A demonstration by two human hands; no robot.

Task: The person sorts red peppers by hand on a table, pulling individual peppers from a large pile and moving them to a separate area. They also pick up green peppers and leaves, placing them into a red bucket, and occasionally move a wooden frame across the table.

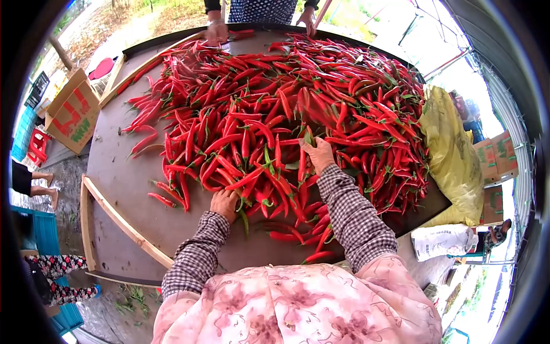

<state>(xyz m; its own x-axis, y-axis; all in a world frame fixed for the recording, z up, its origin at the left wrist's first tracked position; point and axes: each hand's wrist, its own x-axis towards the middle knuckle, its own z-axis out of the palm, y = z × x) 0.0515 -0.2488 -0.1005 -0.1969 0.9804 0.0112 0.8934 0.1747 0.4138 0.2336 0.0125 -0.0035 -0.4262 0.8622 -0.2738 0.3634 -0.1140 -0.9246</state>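
Observation:
A wide heap of red chili peppers with green stems covers much of the brown table. My right hand is at the middle of the heap, with thumb and fingers closed on a red pepper and a bit of green by the fingertips. At the heap's near edge, my left hand rests low over the peppers, its fingers curled down and partly hidden. A dark green pepper lies just right of it. Both forearms wear checked sleeves.
Across the table a co-worker's hands reach the far edge. Wooden strips border the left side. A yellow sack and a white sack are at the right. A cardboard box stands left; other people's legs show there.

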